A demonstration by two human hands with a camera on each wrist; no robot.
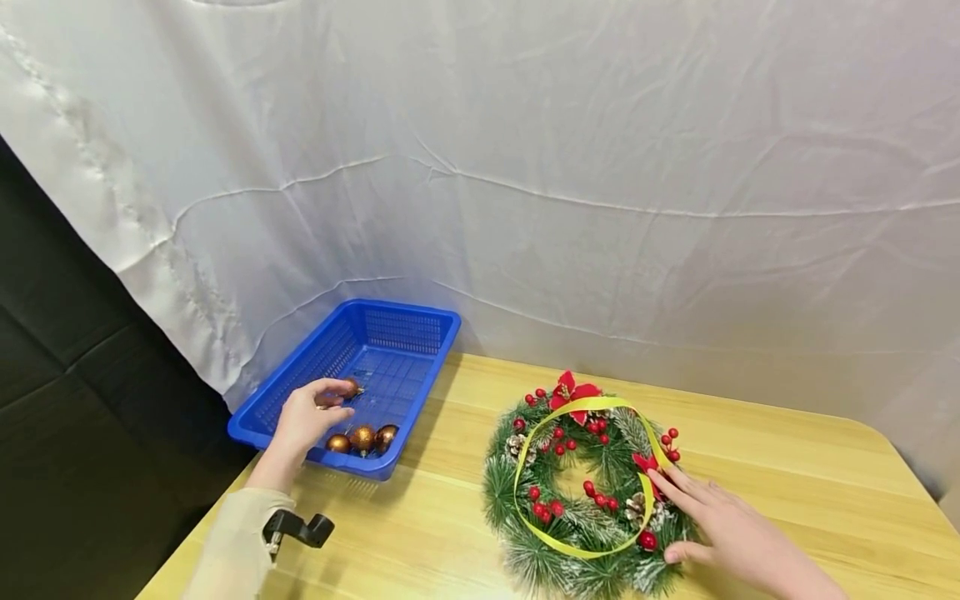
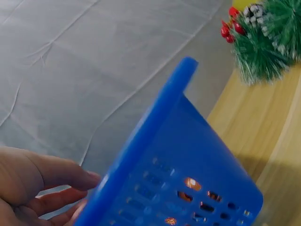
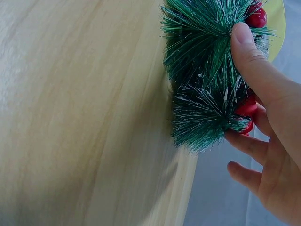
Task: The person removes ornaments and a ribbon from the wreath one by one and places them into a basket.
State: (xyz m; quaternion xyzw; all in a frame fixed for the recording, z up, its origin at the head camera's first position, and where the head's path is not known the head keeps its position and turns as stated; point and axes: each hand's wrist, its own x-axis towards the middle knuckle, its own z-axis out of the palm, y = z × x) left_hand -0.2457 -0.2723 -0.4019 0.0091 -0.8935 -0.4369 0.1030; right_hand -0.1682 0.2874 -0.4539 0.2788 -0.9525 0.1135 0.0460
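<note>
Reaching into the blue basket, the left hand pinches 1 copper bauble between thumb and fingertips in the head view, at the near-left part of the basket. 3 more baubles sit against the near wall, just beside that hand. The wreath lies flat on the wooden table, well apart to the hand's right, so the held bauble is a clear sideways stretch from it. The right hand rests on the wreath's right rim, fingers spread and straight, much the nearer hand to it. A yellow ribbon loops over the greenery.

Left wrist view: fingers curled at the basket's outer wall; copper glints show through the slots, the pinch itself is hidden. Wreath edge shows top right.

Right wrist view: thumb pressed on the needles, fingers under the wreath's edge by red berries, holding it down at the table edge.
</note>
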